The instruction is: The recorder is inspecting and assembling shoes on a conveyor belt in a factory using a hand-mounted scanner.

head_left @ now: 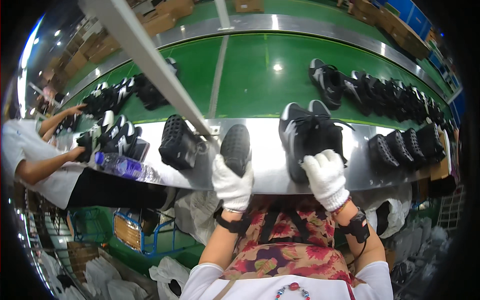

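Both my hands wear white knit gloves. My left hand [232, 182] is closed round the near end of a dark, rounded, shoe-shaped piece [235, 145] with a dimpled top, upright over the metal ledge. To its left stands a black perforated block [177, 142]. My right hand [325, 176] has its fingers curled on the heel end of a black sneaker [327, 132] with a white toe edge. Beside that one, touching it, is a matching black sneaker [295, 145]. Both toes point away from me. The right fingertips are partly hidden against the shoe.
A green conveyor belt [265, 75] runs beyond the ledge, carrying rows of black sneakers [385, 95]. Several black perforated blocks [397, 147] stand at right. A slanting metal post [150, 62] rises at left. A plastic bottle [120, 166] lies near a co-worker [45, 160] handling shoes.
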The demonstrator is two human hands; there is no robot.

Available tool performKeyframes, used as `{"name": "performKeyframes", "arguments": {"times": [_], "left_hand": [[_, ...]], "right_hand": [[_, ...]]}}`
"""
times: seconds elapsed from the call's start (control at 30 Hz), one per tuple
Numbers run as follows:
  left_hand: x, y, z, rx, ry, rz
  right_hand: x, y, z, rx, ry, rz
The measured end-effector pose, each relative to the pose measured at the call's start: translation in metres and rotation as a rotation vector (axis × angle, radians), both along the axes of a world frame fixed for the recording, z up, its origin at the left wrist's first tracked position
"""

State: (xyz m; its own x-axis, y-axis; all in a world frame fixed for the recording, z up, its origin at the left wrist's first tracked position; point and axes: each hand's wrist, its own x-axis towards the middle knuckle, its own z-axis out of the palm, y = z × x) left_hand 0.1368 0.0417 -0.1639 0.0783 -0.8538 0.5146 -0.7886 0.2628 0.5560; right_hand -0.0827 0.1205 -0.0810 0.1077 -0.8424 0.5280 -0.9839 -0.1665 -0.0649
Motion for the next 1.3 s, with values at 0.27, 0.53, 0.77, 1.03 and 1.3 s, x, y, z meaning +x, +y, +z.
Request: {"name": "performKeyframes", "arguments": {"times": [0.27,0.53,0.77,1.03,1.3], "left_hand": [[0.004,-0.004,-0.004,-0.023,-0.066,0.038],[0.011,0.001,-0.016,-0.100,-0.117,-0.020],[0.060,0.034,0.028,-0.062,0.480,-0.201],[0.039,0.013,0.115,0.786,1.766,-0.821],[-0.053,0.032,0.093,0.676,1.175,-0.667]], "right_hand": [[0.081,-0.046,0.037,0.097,-0.447,0.249],[0.109,-0.107,-0.001,0.563,-0.528,0.183],[0.085,-0.072,0.058,0.499,-0.507,0.442],[0.053,-0.015,0.061,0.446,-0.825,0.830],[0.025,0.032,0.027,0.211,-1.146,0.212]]}}
